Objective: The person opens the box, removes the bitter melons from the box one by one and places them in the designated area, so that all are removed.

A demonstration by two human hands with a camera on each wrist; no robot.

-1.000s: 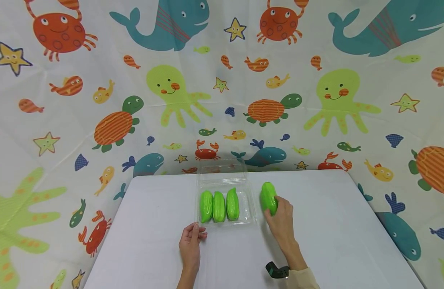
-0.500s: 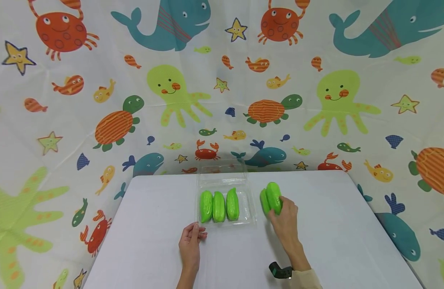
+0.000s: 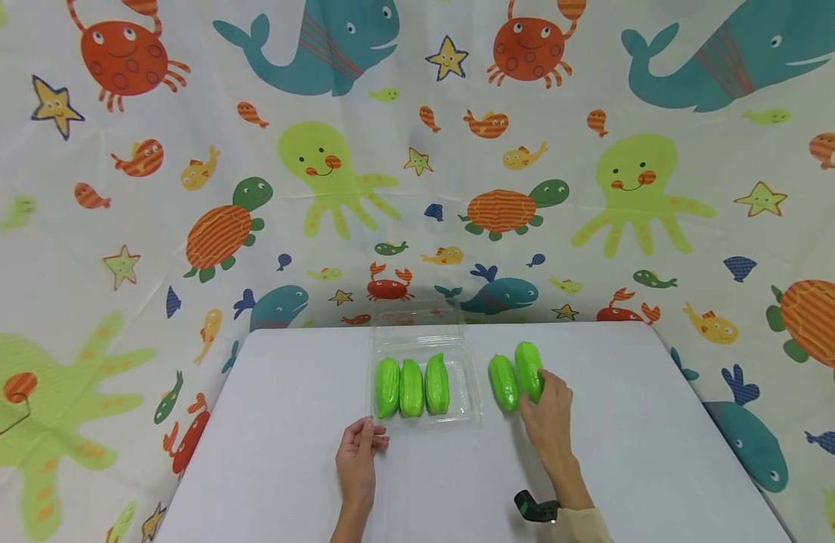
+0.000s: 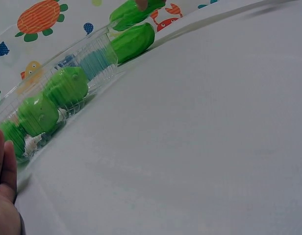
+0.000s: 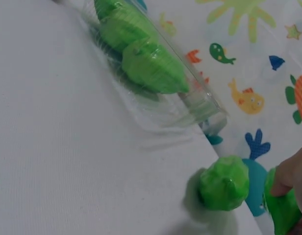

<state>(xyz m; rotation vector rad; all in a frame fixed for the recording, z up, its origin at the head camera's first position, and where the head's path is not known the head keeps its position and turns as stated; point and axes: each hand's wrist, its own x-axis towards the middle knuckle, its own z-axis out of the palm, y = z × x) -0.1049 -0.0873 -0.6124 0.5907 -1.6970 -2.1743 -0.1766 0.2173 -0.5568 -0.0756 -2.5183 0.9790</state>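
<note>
At the right hand (image 3: 551, 415)'s 11 o'clock, pinched between thumb and curled fingers, the held green gourd (image 3: 529, 369); just beyond its side, at the right hand's 10 o'clock, the loose green gourd (image 3: 503, 382), lying on the counter (image 3: 634, 445) with a narrow gap between. Farther out, between 9 and 10 o'clock of the right hand, the clear tray (image 3: 466, 383), bearing three green gourds (image 3: 412, 388) side by side toward its 9 o'clock half. Between 7 and 8 o'clock of the tray, at its near corner, the left hand (image 3: 359, 449), fingers relaxed and lightly bent, nothing visibly gripped; contact with the plastic impossible to confirm, with only a sliver of those fingers showing in the left wrist view. Compared with half a second ago, both right hand and held green gourd shifted toward 3 o'clock, no longer overlapping the loose green gourd, then half covered and a moment earlier nearly hidden; left hand, tray and contents unchanged. Resting on the counter or slightly raised, hard to say of the held green gourd, cropped as it is in the right wrist view. All five glossy, bright green, elongated and grooved lengthwise, tapering toward the ends. Thin transparent plastic for the tray, ribbed along the walls, with the hinged lid (image 3: 417, 323) folded back at 12 o'clock. Matte white covering on the counter; beyond, softly wrinkled cloth (image 3: 451, 162) printed with sea animals.
</note>
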